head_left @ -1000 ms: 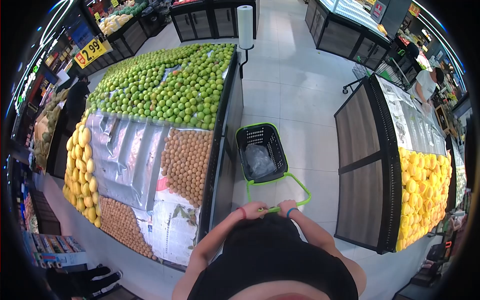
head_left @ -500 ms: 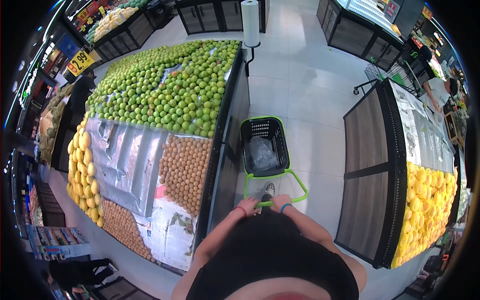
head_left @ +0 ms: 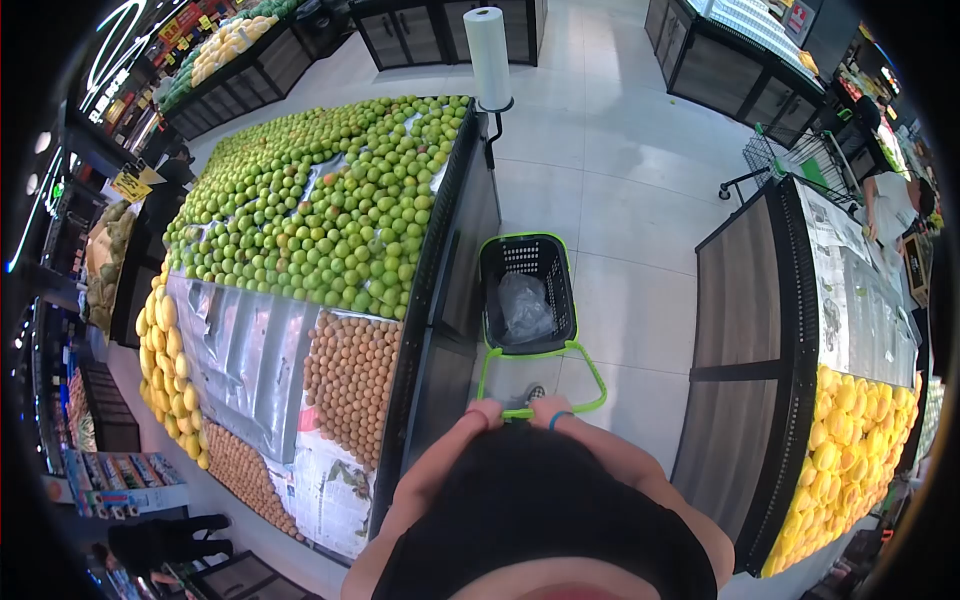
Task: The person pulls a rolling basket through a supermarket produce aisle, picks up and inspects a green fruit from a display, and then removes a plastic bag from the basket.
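Observation:
In front of me on the aisle floor is a black shopping basket [head_left: 568, 290] with a green rim and a long green handle. Inside it lies a crumpled clear plastic bag [head_left: 524, 306]; whatever it contains is hard to make out. My left hand [head_left: 486, 411], with a red band at the wrist, is closed around the left part of the handle's crossbar. Wearing a blue wristband, my right hand [head_left: 549, 409] grips the same bar a little further right. One shoe [head_left: 536, 392] shows between my hands.
A stand on my left carries green round fruit [head_left: 330, 200], small brown fruit [head_left: 350, 372] and yellow mangoes [head_left: 168, 350]. A bag roll [head_left: 487, 60] rises at its corner. Right, another stand holds yellow fruit [head_left: 845, 450]; beyond are a cart [head_left: 800, 165] and a person [head_left: 890, 205].
Both stands have slid nearer and lower in view as I move forward along the aisle. The basket stays ahead of me, and both hands keep hold of its handle.

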A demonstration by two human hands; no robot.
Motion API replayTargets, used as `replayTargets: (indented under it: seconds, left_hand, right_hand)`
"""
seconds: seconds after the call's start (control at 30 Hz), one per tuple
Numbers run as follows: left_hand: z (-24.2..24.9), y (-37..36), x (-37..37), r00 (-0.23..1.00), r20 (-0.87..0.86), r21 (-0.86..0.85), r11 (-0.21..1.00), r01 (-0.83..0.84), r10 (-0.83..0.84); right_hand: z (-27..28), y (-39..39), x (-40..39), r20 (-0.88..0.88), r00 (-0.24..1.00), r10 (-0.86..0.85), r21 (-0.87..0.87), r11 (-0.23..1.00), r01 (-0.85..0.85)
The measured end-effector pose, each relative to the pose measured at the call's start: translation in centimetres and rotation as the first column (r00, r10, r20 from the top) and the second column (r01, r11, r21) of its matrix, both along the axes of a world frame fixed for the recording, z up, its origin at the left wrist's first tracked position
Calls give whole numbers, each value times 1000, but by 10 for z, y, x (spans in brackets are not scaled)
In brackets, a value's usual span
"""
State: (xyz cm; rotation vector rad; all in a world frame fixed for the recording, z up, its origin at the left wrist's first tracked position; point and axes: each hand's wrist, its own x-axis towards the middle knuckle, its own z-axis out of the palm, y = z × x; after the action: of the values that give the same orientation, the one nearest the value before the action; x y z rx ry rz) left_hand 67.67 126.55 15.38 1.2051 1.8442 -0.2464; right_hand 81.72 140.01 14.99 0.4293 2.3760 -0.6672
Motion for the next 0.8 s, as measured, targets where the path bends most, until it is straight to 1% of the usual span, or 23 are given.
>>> replayTargets:
  seconds: [0.1,0.13,0.2,0.23,0.33,0.37,0.4,0.47,0.5,0.57,0.6,0.63,0.73,0.8]
  left_hand:
    - [-20,13,-5,1000,17,-9,1000,-18,18]
    - [-21,17,-6,1000,13,-8,1000,-12,13]
    - [-28,26,-10,995,60,10,997,-75,75]
    - [-33,32,-13,996,57,19,997,-74,73]
    - [-45,50,-22,990,141,-40,999,-23,29]
    - [-49,54,-26,989,145,-31,999,-23,27]
    - [-54,58,-31,989,147,-32,999,8,-3]
    - [-64,72,-39,990,129,-49,997,62,-55]
    - [-63,83,-46,989,135,-40,997,64,-58]
    - [-63,99,-57,981,170,-81,991,104,-89]
    - [-61,106,-65,973,216,-87,991,99,-78]
    - [-58,112,-72,971,225,-81,992,94,-74]
    - [-51,129,-97,956,262,-63,986,152,-130]
    - [-46,136,-109,956,274,-69,989,134,-110]
  right_hand:
    - [-6,15,-5,17,1000,-21,2,1000,21]
    - [-12,20,-6,21,1000,-5,8,1000,4]
    - [-19,31,-9,23,1000,10,22,1000,-10]
    - [-19,36,-10,32,999,5,15,1000,-6]
    - [-25,50,-13,50,999,-13,17,1000,12]
    - [-28,54,-14,56,998,-31,14,999,30]
    - [-27,58,-16,32,999,-27,24,999,26]
    - [-26,70,-24,41,999,-28,51,998,26]
    - [-22,76,-28,49,998,-24,67,998,21]
    - [-19,89,-41,100,995,-19,66,998,13]
    - [-17,96,-47,136,991,-11,62,998,2]
    - [-16,100,-53,146,989,-6,68,998,-4]
    - [-22,115,-73,146,989,24,103,994,-40]
    - [-32,121,-82,137,990,45,99,993,-58]
